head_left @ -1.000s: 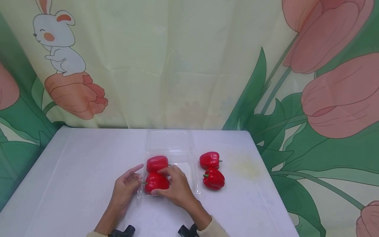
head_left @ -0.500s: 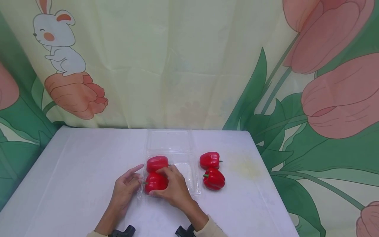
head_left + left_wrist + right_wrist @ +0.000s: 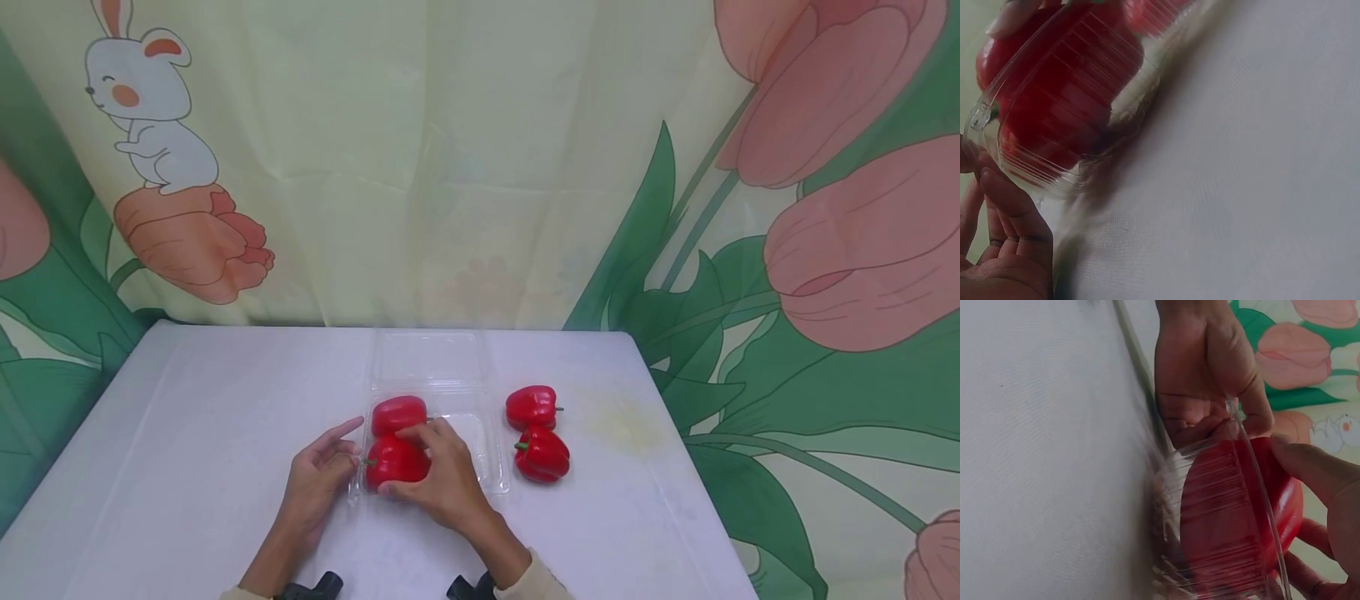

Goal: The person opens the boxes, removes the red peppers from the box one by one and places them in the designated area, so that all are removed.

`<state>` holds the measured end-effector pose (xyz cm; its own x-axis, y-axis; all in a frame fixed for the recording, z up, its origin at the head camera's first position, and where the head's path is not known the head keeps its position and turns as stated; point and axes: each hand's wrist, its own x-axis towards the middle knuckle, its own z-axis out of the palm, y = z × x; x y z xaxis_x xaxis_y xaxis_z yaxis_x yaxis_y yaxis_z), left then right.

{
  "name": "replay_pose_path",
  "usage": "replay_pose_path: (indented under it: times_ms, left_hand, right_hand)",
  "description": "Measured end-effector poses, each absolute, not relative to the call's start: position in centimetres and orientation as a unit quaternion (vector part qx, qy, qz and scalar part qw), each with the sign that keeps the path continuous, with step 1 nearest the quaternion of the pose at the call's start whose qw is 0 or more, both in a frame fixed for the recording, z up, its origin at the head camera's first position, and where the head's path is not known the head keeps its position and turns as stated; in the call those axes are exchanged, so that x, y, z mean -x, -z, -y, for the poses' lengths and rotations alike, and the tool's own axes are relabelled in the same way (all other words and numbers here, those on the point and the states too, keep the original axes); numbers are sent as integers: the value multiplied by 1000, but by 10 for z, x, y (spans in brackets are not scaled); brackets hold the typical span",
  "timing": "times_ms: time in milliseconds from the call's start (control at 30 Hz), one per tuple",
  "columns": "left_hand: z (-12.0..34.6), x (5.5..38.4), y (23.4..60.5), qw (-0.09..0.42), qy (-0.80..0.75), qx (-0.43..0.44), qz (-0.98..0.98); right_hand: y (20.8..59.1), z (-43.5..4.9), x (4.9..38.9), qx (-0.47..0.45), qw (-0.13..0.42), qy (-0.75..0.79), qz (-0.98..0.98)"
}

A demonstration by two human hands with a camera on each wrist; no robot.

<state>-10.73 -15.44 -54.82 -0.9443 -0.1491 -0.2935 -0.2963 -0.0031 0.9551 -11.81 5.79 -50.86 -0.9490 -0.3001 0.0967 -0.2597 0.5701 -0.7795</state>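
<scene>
A clear plastic clamshell container (image 3: pixel 468 433) lies with its lid folded back on the white-covered table. Two red bell peppers lie one behind the other in its left half. My right hand (image 3: pixel 448 483) grips the nearer bell pepper (image 3: pixel 393 462), thumb on the near side and fingers over the far side. That pepper's green stem points left; the rear bell pepper (image 3: pixel 397 414) touches its back. At the container's left edge, my left hand (image 3: pixel 318 475) pinches the rim between thumb and finger, which the left wrist view shows at the rim's corner (image 3: pixel 979 115).
Right of the container, two more red bell peppers sit close together, a rear bell pepper (image 3: pixel 531 407) and a front bell pepper (image 3: pixel 542 454). The transparent lid (image 3: pixel 427 357) extends toward the table's back edge. Behind the table hangs a printed curtain (image 3: pixel 487 167).
My right hand shifts very slightly left over the near bell pepper while keeping its hold. The left hand, the container and the other peppers stay in place.
</scene>
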Motion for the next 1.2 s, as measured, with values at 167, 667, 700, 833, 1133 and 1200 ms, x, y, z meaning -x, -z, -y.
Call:
replay_pose_path:
  times_ms: [167, 667, 700, 833, 1133, 1200]
  left_hand:
    - [154, 107, 547, 54, -691, 160, -703]
    - [154, 108, 546, 57, -692, 166, -700]
    - [154, 108, 545, 57, -691, 167, -701]
    - [155, 108, 545, 58, -689, 168, -703]
    - [156, 109, 545, 60, -693, 161, -700]
    - [156, 109, 546, 61, -694, 160, -700]
  right_hand:
    - [504, -62, 118, 162, 25, 452, -877]
    - [488, -82, 121, 158, 9, 467, -870]
    - [487, -84, 121, 157, 7, 469, -869]
    - [483, -90, 123, 154, -6, 473, -868]
    - [476, -109, 128, 141, -37, 462, -875]
    - [475, -114, 130, 135, -45, 459, -877]
